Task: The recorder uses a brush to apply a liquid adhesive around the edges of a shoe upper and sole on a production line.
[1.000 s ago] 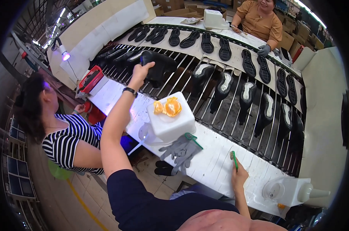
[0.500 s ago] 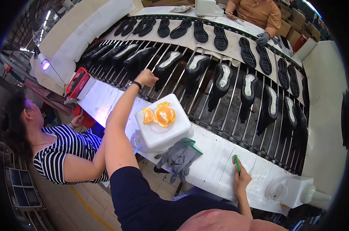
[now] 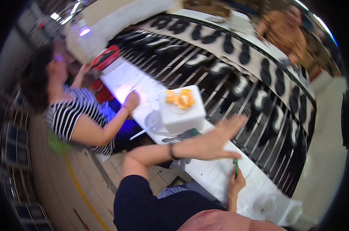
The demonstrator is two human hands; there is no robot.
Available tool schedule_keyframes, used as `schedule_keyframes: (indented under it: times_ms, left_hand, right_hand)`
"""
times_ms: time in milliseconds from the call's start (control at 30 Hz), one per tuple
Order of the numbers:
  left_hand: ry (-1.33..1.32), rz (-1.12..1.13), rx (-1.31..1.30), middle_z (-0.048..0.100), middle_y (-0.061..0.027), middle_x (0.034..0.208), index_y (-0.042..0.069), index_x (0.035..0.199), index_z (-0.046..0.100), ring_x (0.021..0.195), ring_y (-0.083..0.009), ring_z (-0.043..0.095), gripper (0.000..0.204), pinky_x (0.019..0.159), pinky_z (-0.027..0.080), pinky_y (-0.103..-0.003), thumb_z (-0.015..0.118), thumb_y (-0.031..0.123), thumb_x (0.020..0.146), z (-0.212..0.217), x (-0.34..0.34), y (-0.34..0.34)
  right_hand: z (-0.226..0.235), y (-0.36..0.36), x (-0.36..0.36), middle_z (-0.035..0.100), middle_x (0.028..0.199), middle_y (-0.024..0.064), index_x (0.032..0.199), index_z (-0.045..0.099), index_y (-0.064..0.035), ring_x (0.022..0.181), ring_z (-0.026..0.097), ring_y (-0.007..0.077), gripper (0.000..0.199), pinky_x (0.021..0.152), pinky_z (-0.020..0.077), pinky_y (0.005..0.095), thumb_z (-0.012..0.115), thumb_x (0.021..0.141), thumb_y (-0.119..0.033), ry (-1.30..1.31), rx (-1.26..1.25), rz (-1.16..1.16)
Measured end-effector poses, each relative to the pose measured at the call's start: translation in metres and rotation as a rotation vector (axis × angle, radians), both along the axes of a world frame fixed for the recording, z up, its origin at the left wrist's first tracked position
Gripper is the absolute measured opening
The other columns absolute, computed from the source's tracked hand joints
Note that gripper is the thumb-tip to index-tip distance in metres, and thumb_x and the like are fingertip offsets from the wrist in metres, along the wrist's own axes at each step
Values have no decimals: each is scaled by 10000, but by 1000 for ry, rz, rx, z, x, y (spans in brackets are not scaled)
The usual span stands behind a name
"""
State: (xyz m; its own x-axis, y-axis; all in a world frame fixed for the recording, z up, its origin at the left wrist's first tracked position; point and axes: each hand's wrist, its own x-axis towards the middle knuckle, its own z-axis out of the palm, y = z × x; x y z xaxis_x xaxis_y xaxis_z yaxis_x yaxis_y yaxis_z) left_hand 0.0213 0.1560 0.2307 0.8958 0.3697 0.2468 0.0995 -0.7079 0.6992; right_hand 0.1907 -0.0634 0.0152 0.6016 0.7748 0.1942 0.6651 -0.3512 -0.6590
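Note:
My left hand is raised over the front table, blurred by motion, with its fingers spread and nothing in them. A dark band circles that wrist. Farther right and lower, my right hand grips a small brush by its green handle, close to the table edge. Grey gloves lie partly hidden behind my left forearm. Just beyond them stands a white plastic box with a peeled orange on top. Black shoe uppers with white bottoms rest on the metal rod conveyor.
Black soles line the far beige strip. At left, a person in a striped top sits near a red basket and a purple lamp. A person in brown is across. A translucent white container stands at front right.
My left hand has swung back from the shoe uppers on the conveyor to the right, its fingers now spread. The view has shifted. My right hand still holds the brush.

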Motion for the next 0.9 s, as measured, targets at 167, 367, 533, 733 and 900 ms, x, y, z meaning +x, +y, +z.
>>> schedule_keyframes:
  times_ms: [167, 367, 533, 733, 900]
  left_hand:
    - [-388, 605, -370, 139, -343, 1550, -25, 1526, 57, 1462, -431, 170, 977, 1184, 196, -426, 695, 355, 890, -140, 113, 34]
    - [-280, 952, 63, 8, -326, 1568, 113, 1560, -3, 1447, -508, 83, 1140, 1159, 170, -582, 801, 152, 752, -191, 176, 101]
    - [-276, 1090, -139, 173, -216, 1592, 231, 1571, 26, 1433, -503, 169, 1224, 1138, 187, -620, 858, 153, 678, -200, 164, 146]
    - [-515, 995, -149, 680, -221, 1081, 204, 1401, 447, 1041, -416, 630, 835, 901, 495, -456, 835, 150, 665, -192, 167, 142]
    - [-462, 1102, -91, 695, -198, 1046, 152, 1301, 545, 992, -380, 660, 734, 852, 521, -430, 849, 243, 640, -158, 150, 132]
  right_hand:
    - [21, -13, -2, 483, 599, -17, 1151, 697, -8, 552, 430, 47, 268, 510, 351, 234, 555, 1011, -186, 478, 194, -89]
    - [-3, -60, 25, 490, 568, -2, 1059, 713, 0, 532, 460, 62, 223, 502, 365, 245, 580, 997, -168, 490, 293, -140]
    - [8, -48, 30, 510, 541, 18, 899, 687, 2, 498, 467, 76, 224, 487, 371, 255, 588, 994, -175, 408, 226, -127]
    - [21, -52, 29, 523, 546, 21, 864, 673, 5, 501, 486, 78, 217, 489, 375, 263, 596, 984, -158, 385, 175, -153]
    - [15, -53, 31, 543, 559, 28, 907, 680, 5, 510, 502, 79, 183, 497, 388, 264, 583, 980, -132, 399, 229, -115]
